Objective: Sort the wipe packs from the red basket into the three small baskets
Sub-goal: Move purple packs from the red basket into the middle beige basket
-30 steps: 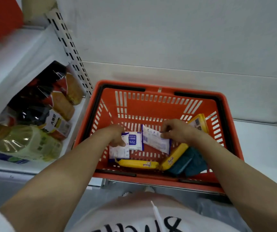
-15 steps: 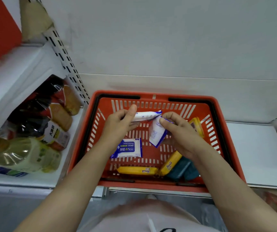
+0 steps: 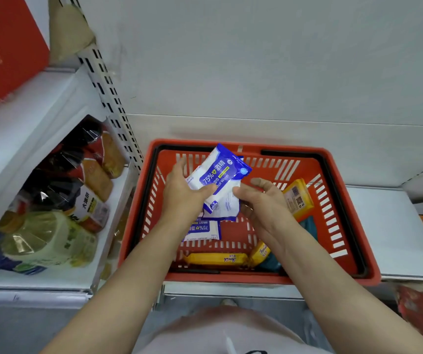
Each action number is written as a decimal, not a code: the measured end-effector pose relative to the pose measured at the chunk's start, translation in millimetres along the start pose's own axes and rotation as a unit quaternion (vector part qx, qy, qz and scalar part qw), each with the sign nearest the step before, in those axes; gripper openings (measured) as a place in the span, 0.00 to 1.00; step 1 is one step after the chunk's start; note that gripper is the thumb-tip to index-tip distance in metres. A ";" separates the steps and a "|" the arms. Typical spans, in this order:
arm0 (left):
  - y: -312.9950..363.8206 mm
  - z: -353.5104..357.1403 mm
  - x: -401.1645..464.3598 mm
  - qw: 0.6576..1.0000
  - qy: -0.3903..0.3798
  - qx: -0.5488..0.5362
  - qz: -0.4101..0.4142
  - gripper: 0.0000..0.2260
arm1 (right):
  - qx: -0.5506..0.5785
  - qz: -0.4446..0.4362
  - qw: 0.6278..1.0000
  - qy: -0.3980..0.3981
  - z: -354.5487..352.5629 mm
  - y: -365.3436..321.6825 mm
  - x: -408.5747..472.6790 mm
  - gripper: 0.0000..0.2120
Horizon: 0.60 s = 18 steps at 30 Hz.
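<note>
The red basket (image 3: 256, 278) sits on a white shelf in front of me. My left hand (image 3: 182, 195) holds a blue-and-white wipe pack (image 3: 218, 172) above the basket, thumb on its face. My right hand (image 3: 266, 203) pinches a second blue-and-white pack (image 3: 224, 206) that lies just under the first, the two overlapping. On the basket floor lie a third blue-and-white pack (image 3: 202, 229), a yellow pack (image 3: 215, 259) along the front wall, another yellow pack (image 3: 298, 200) at the right and a teal pack (image 3: 310, 224) partly hidden by my right forearm. No small baskets are in view.
A lower shelf on the left holds an oil bottle (image 3: 41, 241) and dark snack bags (image 3: 77, 159). A red box (image 3: 3, 47) stands at the top left beside a perforated shelf upright (image 3: 108, 95). White shelf surface (image 3: 384, 226) extends right of the basket.
Both hands rose from the basket floor, each with a blue-and-white pack, and came together. The two packs now overlap above the basket.
</note>
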<state>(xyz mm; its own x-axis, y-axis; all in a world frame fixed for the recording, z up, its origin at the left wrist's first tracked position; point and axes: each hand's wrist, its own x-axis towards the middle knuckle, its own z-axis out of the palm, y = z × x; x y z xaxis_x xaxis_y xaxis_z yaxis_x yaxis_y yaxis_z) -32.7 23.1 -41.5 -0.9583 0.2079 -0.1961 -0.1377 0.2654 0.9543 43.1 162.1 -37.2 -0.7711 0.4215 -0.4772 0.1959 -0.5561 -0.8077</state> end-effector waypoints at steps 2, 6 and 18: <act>-0.6 -8.2 3.8 0.996 -0.057 -0.029 -0.060 0.28 | 0.000 0.000 1.000 -0.010 1.1 1.3 -0.8 0.17; -2.9 -16.1 8.3 0.977 -0.139 -0.081 -0.143 0.21 | -0.002 -0.002 0.999 -0.046 1.6 5.1 -4.8 0.17; 1.7 -21.3 -2.2 0.961 -0.203 -0.149 -0.115 0.27 | -0.092 -0.030 0.995 0.040 16.4 8.9 -27.5 0.16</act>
<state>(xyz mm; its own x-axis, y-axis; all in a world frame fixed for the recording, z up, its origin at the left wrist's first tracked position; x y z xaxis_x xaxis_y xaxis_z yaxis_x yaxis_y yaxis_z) -36.2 3.0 -34.7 -0.7256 0.5423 -0.4235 -0.4579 0.0788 0.8855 56.2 133.8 -25.7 -0.7356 0.5093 -0.4466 0.2639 -0.3917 -0.8814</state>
